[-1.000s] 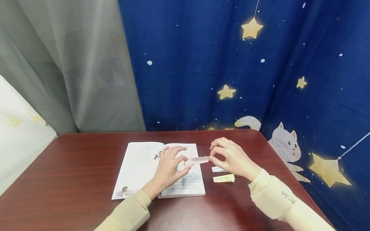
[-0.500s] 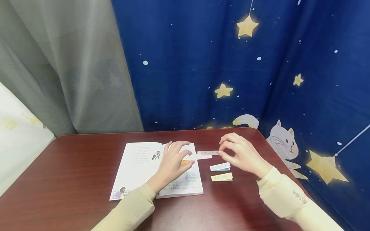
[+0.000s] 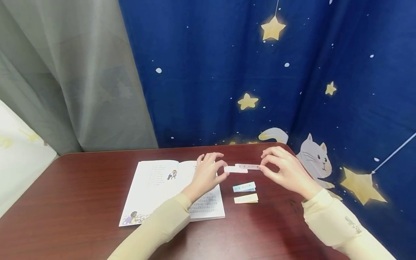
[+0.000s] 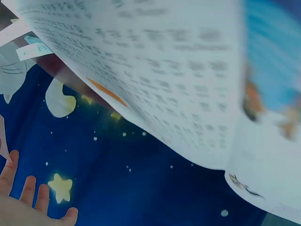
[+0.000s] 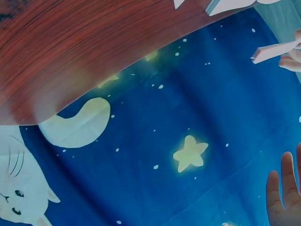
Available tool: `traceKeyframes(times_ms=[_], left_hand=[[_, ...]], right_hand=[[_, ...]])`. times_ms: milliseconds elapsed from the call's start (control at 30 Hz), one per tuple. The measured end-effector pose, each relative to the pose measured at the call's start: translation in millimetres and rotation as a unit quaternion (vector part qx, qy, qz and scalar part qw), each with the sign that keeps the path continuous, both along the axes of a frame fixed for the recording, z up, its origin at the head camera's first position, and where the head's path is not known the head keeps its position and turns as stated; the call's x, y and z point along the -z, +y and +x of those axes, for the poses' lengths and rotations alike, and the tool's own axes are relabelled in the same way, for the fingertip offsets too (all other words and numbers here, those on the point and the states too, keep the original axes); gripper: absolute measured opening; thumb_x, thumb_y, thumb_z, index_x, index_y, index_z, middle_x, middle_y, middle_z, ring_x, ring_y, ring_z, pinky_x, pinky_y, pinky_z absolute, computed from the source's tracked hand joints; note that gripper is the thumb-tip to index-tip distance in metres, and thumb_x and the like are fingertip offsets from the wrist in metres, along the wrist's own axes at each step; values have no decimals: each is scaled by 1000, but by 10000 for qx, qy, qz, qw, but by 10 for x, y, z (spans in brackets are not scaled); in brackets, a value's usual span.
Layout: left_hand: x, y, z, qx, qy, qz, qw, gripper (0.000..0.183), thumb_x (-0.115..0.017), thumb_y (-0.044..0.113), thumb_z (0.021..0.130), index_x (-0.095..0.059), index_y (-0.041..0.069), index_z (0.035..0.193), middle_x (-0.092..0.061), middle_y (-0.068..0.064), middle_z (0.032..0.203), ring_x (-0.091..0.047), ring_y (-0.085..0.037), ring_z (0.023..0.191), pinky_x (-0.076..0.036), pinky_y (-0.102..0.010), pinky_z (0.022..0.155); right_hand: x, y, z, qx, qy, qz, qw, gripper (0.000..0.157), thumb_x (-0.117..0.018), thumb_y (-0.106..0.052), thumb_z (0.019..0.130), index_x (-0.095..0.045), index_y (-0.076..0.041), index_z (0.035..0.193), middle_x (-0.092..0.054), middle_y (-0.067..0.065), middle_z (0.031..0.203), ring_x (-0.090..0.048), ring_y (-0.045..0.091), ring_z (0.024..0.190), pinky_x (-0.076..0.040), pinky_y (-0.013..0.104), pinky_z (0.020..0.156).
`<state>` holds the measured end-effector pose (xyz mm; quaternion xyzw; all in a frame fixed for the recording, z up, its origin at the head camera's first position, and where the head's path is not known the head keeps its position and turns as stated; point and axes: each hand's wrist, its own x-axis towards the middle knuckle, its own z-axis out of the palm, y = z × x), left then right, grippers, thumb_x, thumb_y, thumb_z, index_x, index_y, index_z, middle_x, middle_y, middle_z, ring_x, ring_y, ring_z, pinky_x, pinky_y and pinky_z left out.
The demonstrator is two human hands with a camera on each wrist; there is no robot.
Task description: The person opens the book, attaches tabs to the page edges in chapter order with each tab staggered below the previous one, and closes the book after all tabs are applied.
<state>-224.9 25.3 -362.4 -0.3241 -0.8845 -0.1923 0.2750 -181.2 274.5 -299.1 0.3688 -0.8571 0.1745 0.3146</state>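
Above the table, right of the book, both hands hold a folded pink paper strip between them. Thumb and index finger of the left hand pinch its pale left end; the other fingers are raised. At the opposite end, the right hand pinches the half with small writing. The two halves overlap lengthwise. In the right wrist view the pink strip shows at the right edge, with right-hand fingers spread lower down. Nearer the person lie a folded blue paper strip and a folded yellow paper strip.
An open book lies under the left forearm, its right page partly covered. Printed text fills its page in the left wrist view. The dark red table ends at a blue star-patterned curtain behind.
Both hands have moved right and farther back, bringing the pink strip from over the book's page to beyond its right edge. They are slightly farther apart. The blue strip has come into fuller view.
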Motion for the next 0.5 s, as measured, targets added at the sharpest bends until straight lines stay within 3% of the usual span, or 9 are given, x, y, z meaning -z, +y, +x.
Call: traceKeyframes(times_ms=[500], left_hand=[[212,426,-291,-748,-1051,-560,9901,23,-61,39,77,-66,23,93,-51,2,112,-42,-19,104,-27,-49,88]], right_hand=[[15,99,-1,-52,-15,-103,9999,10,-69,-15,69,-60,-17,74,-56,2,94,-49,16,92,-35,25,80]])
